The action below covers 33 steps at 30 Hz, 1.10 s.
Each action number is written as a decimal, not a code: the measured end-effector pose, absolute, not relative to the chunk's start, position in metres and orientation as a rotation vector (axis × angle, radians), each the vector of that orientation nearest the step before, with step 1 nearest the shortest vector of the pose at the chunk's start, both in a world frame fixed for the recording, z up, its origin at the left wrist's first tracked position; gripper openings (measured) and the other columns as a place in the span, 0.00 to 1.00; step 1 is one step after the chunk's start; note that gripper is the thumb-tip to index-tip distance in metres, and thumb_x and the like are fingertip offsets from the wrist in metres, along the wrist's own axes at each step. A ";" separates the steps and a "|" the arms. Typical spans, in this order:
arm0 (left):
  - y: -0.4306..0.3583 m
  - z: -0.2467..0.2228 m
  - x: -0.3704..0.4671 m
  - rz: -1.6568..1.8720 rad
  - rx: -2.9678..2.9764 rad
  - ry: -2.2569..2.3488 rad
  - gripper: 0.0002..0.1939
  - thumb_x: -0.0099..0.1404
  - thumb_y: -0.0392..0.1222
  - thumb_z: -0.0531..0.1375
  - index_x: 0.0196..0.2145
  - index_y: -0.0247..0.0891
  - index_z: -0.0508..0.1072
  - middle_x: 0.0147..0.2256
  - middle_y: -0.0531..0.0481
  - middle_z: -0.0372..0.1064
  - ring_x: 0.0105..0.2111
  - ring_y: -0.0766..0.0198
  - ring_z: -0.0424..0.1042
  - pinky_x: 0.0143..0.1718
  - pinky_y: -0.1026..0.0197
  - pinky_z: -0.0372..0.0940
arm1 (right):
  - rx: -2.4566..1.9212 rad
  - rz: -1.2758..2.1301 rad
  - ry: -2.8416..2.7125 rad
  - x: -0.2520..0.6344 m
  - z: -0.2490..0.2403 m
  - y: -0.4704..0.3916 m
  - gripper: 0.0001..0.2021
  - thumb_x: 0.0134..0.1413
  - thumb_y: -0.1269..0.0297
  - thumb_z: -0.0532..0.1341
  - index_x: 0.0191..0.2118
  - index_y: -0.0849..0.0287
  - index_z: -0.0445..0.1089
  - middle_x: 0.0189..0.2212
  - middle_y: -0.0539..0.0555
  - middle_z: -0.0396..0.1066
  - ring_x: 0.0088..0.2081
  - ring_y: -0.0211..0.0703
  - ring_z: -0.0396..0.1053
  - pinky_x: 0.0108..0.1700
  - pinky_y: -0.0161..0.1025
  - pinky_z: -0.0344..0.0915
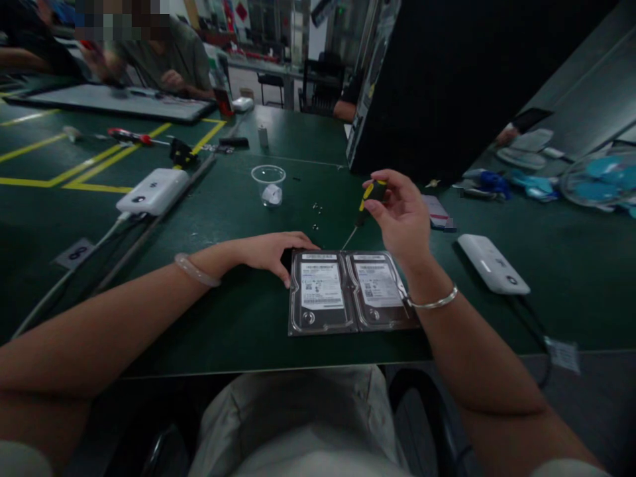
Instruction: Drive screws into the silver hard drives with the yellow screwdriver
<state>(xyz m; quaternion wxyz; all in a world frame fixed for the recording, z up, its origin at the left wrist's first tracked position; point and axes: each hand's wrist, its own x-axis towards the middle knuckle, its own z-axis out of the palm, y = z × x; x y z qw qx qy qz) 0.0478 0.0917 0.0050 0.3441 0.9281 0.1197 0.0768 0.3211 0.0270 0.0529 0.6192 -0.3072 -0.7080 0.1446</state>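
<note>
Two hard drives (pixel 322 291) (pixel 380 291) lie side by side, labels up, near the table's front edge. At the far left corner of the left drive, my left hand (pixel 271 253) grips it, thumb against the side and fingers along the back edge. My right hand (pixel 402 209) is closed around the yellow and black handle of a screwdriver (pixel 362 207), held tilted above the drives. Its thin shaft slopes down to the back edge near where the drives meet; whether the tip sits in a screw cannot be made out. Several small screws (pixel 317 209) lie behind the drives.
A clear plastic cup (pixel 268 187) with something white inside stands behind my left hand. White power banks (pixel 153 191) (pixel 493 264) with cables lie on both sides. A large black panel (pixel 447 79) rises at the back right. Another person (pixel 163 63) sits across the table.
</note>
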 end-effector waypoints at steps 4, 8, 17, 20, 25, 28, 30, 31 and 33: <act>0.093 0.004 0.047 0.185 2.406 0.324 0.48 0.49 0.58 0.75 0.64 0.45 0.64 0.59 0.43 0.63 0.60 0.49 0.65 0.63 0.49 0.57 | -0.608 0.485 -1.744 0.320 0.059 0.023 0.18 0.63 0.66 0.62 0.56 0.40 0.69 0.51 0.44 0.75 0.48 0.37 0.75 0.55 0.42 0.73; 0.093 0.005 0.046 0.166 2.403 0.335 0.48 0.50 0.56 0.75 0.64 0.45 0.63 0.60 0.44 0.62 0.61 0.50 0.64 0.64 0.51 0.56 | -0.717 0.471 -1.762 0.319 0.058 0.020 0.18 0.63 0.59 0.61 0.58 0.40 0.67 0.54 0.47 0.72 0.52 0.41 0.73 0.53 0.45 0.74; 0.091 0.007 0.047 0.172 2.414 0.342 0.48 0.50 0.56 0.75 0.64 0.45 0.64 0.60 0.43 0.62 0.61 0.50 0.64 0.64 0.52 0.56 | -0.748 0.342 -1.694 0.318 0.051 0.023 0.19 0.60 0.59 0.65 0.56 0.39 0.69 0.48 0.46 0.76 0.46 0.40 0.76 0.52 0.44 0.75; 0.091 0.007 0.047 0.176 2.416 0.336 0.47 0.50 0.56 0.75 0.64 0.45 0.64 0.60 0.44 0.63 0.61 0.50 0.64 0.64 0.52 0.56 | -0.634 0.524 -1.786 0.314 0.056 0.017 0.19 0.65 0.62 0.59 0.59 0.39 0.66 0.52 0.45 0.75 0.49 0.39 0.77 0.55 0.45 0.74; 0.090 0.007 0.048 0.179 2.422 0.350 0.48 0.49 0.56 0.75 0.64 0.44 0.64 0.60 0.44 0.63 0.61 0.50 0.64 0.64 0.52 0.55 | -0.704 0.367 -1.810 0.312 0.059 0.012 0.17 0.64 0.58 0.61 0.58 0.40 0.68 0.54 0.47 0.72 0.55 0.44 0.72 0.55 0.48 0.74; 0.091 0.007 0.048 0.181 2.421 0.345 0.48 0.49 0.55 0.76 0.64 0.44 0.64 0.60 0.43 0.63 0.61 0.50 0.64 0.64 0.52 0.56 | -0.761 0.129 -1.783 0.315 0.059 0.013 0.20 0.56 0.54 0.67 0.54 0.38 0.72 0.48 0.48 0.70 0.50 0.45 0.71 0.45 0.45 0.74; 0.091 0.006 0.048 0.180 2.418 0.338 0.48 0.49 0.55 0.75 0.64 0.44 0.64 0.60 0.43 0.62 0.61 0.50 0.64 0.64 0.52 0.55 | -0.774 0.021 -1.730 0.316 0.059 0.015 0.19 0.54 0.54 0.69 0.52 0.39 0.74 0.44 0.49 0.69 0.46 0.43 0.70 0.43 0.44 0.73; 0.092 0.006 0.048 0.176 2.415 0.338 0.48 0.49 0.55 0.75 0.64 0.44 0.64 0.60 0.43 0.62 0.61 0.50 0.64 0.65 0.52 0.55 | -0.780 -0.005 -1.705 0.317 0.059 0.016 0.18 0.53 0.55 0.70 0.51 0.39 0.75 0.43 0.48 0.69 0.45 0.43 0.70 0.43 0.43 0.72; 0.092 0.006 0.048 0.169 2.410 0.336 0.48 0.50 0.55 0.75 0.64 0.44 0.64 0.60 0.43 0.62 0.62 0.50 0.63 0.65 0.51 0.55 | -0.791 0.005 -1.663 0.319 0.057 0.020 0.18 0.53 0.58 0.70 0.50 0.39 0.75 0.42 0.48 0.70 0.44 0.42 0.70 0.43 0.42 0.71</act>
